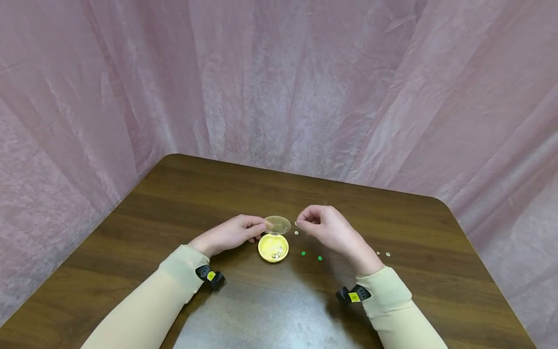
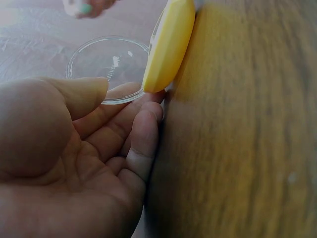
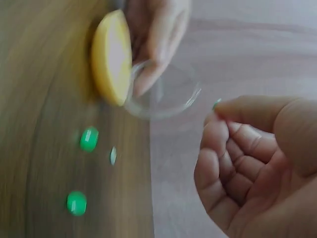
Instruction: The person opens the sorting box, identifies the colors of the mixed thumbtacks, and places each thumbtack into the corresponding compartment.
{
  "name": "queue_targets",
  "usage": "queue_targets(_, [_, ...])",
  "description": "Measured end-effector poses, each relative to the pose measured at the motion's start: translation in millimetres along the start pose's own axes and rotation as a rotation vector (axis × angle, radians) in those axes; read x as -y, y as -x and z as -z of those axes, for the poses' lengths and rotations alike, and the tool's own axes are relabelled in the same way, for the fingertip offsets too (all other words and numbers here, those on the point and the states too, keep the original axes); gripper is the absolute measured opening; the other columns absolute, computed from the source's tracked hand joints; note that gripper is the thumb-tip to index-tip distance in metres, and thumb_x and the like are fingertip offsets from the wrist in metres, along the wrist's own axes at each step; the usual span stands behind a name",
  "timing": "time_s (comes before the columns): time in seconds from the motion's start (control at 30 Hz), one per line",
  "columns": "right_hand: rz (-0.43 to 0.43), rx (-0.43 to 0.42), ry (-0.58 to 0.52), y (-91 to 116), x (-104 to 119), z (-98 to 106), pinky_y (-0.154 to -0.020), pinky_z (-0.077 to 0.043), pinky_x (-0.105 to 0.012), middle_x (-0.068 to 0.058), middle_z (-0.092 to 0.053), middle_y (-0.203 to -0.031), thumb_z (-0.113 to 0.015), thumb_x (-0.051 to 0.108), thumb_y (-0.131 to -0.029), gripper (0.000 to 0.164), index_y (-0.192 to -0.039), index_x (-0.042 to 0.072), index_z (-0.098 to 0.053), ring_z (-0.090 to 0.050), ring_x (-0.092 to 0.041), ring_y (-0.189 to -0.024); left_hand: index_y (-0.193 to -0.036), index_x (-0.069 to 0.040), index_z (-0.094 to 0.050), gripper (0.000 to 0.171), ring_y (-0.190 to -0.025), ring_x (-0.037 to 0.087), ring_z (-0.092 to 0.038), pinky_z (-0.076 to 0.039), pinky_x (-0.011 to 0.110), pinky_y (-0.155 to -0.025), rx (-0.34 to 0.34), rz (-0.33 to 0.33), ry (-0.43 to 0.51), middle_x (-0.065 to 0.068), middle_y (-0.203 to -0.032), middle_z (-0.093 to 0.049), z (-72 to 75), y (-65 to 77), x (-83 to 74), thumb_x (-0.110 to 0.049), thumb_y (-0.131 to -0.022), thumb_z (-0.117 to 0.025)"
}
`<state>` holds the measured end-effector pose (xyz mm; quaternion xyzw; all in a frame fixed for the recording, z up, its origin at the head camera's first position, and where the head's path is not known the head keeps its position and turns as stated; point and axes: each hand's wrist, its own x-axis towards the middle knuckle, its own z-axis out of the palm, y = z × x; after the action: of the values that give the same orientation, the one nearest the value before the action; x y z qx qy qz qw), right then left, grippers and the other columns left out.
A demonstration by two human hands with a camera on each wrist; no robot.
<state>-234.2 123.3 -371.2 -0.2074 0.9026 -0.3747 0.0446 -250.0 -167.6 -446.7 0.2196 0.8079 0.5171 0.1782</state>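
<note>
My left hand pinches the clear round lid of a small yellow case, thumb on one face and fingers behind it. The lid stands raised at the case's far side, and several small discs lie inside the yellow bottom. To the right of the lid, my right hand pinches a tiny green-edged disc between thumb and index finger, above the table. Most of that disc is hidden by the fingertips. The other fingers of this hand are curled in towards the palm.
Two green discs lie on the brown wooden table right of the case. A pale disc sits beyond them, and two more pale discs lie right of my right wrist. Pink curtains hang behind the table.
</note>
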Motion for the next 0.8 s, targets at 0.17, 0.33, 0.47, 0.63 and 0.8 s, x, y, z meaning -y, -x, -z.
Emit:
queue_targets(0.17, [0.006,0.100,-0.368,5.8,9.9,4.4,-0.083,-0.056,-0.039,-0.003,-0.068,-0.088,-0.075,0.019,-0.106,0.011,-0.107,0.008,-0.077,-0.065,-0.021,-0.085,-0.140,-0.009,-0.074,0.033,-0.105,0.020,-0.065,-0.054,0.038,-0.095,0.005,-0.004,0.008,0.004,-0.131,-0.074,0.2,-0.9,0.2,-0.025,-0.119,-0.054])
queue_targets(0.33, [0.063,0.190,-0.664,10.0,13.8,8.2,-0.080,-0.054,-0.029,-0.004,-0.067,-0.089,-0.069,0.009,-0.108,0.006,-0.106,0.004,-0.072,-0.062,-0.018,-0.083,-0.138,-0.010,-0.075,0.033,-0.106,0.020,-0.065,-0.054,0.039,-0.095,0.006,-0.012,0.008,0.004,-0.131,-0.074,0.6,-1.9,1.5,-0.025,-0.119,-0.054])
queue_targets(0.47, [0.110,0.287,-0.878,13.9,17.1,11.6,-0.079,-0.055,-0.026,-0.003,-0.067,-0.094,-0.061,0.002,-0.109,0.013,-0.104,0.008,-0.072,-0.062,-0.016,-0.084,-0.139,-0.011,-0.075,0.033,-0.106,0.020,-0.065,-0.054,0.038,-0.095,0.005,-0.003,0.004,0.003,-0.132,-0.074,0.5,-1.2,0.3,-0.026,-0.119,-0.054])
queue_targets(0.63, [0.167,0.385,-1.017,18.2,22.4,15.3,-0.079,-0.049,-0.027,-0.001,-0.063,-0.092,-0.054,0.003,-0.111,0.021,-0.101,0.011,-0.071,-0.056,-0.014,-0.081,-0.140,-0.010,-0.075,0.033,-0.106,0.020,-0.065,-0.054,0.037,-0.094,0.002,-0.001,0.015,0.004,-0.132,-0.074,1.1,-0.3,-0.8,-0.025,-0.119,-0.054])
queue_targets(0.8, [0.221,0.447,-1.098,22.3,29.2,16.5,-0.078,-0.042,-0.028,0.000,-0.057,-0.090,-0.046,0.001,-0.111,0.028,-0.098,0.013,-0.069,-0.049,-0.015,-0.079,-0.137,-0.009,-0.076,0.032,-0.103,0.021,-0.064,-0.053,0.039,-0.094,-0.003,-0.008,0.016,0.004,-0.129,-0.074,1.5,-0.6,1.1,-0.023,-0.119,-0.054])
